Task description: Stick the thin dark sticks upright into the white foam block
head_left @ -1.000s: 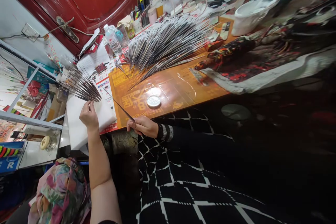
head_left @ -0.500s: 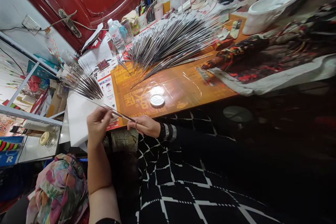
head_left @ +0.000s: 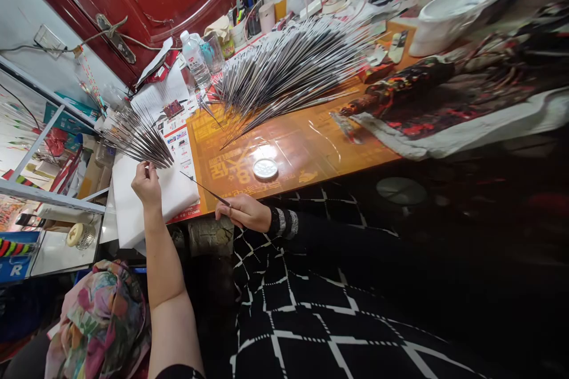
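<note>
An orange-topped desk (head_left: 306, 157) spans mid-frame; at left, a white foam block (head_left: 128, 213) lies below fanned thin dark rods (head_left: 151, 145). The curled left hand (head_left: 146, 185) is beside them, grip unclear; left of centre, the right hand (head_left: 246, 213) pinches one slender dark stick (head_left: 205, 190).

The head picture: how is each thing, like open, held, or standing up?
Left hand: curled; can't tell if holding anything.
Right hand: closed on thin stick.
Thin stick: held, slanting.
Fanned sticks: spread out.
Big stick pile: loosely heaped.
Bottle: upright.
Round white disc: lying flat.
White bowl: upright, open-topped.
</note>
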A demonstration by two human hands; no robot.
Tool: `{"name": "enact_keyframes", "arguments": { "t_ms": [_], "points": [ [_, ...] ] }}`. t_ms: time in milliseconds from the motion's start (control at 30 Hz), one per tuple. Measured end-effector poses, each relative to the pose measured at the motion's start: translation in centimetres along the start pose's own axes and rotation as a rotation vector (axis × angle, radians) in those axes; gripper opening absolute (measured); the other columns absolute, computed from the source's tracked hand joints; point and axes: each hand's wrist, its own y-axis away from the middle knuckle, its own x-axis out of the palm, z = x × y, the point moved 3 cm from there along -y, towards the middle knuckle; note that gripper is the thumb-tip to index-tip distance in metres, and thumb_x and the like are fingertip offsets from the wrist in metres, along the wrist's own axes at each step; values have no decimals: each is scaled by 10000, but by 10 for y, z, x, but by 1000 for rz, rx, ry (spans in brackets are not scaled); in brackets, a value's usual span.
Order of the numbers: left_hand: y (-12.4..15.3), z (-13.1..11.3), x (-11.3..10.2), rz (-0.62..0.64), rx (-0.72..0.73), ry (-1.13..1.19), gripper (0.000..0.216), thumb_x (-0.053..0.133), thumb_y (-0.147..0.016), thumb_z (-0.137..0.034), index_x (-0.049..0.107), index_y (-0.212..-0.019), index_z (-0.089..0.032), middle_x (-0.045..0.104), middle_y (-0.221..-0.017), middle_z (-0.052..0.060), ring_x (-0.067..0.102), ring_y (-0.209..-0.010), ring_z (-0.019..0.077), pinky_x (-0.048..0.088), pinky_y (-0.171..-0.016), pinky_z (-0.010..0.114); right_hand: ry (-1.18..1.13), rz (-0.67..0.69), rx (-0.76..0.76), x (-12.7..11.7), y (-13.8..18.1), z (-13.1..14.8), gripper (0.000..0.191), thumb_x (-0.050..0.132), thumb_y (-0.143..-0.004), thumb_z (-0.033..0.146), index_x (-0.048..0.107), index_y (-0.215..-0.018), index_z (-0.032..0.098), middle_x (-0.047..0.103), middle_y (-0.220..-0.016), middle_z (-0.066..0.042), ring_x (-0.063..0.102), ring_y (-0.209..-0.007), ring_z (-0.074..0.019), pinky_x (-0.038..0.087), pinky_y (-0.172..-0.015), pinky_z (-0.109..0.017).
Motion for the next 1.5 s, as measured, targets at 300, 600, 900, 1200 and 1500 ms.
{"name": "enact_keyframes", "arguments": {
  "t_ms": [300,600,900,1200,1500],
  "points": [
    [5,10,9,17,-51,61,239,518,-930,-332,687,-1001,-178,533,-533,-53,534,-500,87,415,-612,191,-24,-7,-3,2,-1,-5,600,359,-992,623,625,-918,91,409,-461,44,413,-388,-71,331,-436,-178],
    [15,0,-11,-10,-21,-74,214,603,-896,-317,746,-814,-181,652,-625,13,591,-611,122,435,-665,232,38,-6,-26,0,-3,0,563,354,-1011,565,643,-926,90,426,-455,43,436,-381,-68,364,-451,-165],
    [77,-92,-27,731,102,693,219,597,-927,-311,756,-1029,-199,702,-758,23,546,-505,57,456,-493,179,128,1,-45,6,-7,-14,661,282,-1001,650,641,-901,103,433,-450,37,447,-390,-80,357,-466,-186],
    [60,-110,-54,650,219,573,142,633,-910,-292,732,-940,-194,725,-799,32,637,-615,85,497,-562,178,232,-59,-141,5,-9,-11,638,282,-1022,605,653,-886,105,531,-582,-11,493,-511,-95,386,-557,-209],
    [-5,-73,-23,16,232,8,216,564,-942,-348,696,-918,-180,687,-743,14,615,-662,114,428,-666,217,272,-71,-189,6,-11,-6,505,372,-1027,518,646,-899,114,598,-646,-33,549,-578,-106,411,-585,-207]
  ]
}}
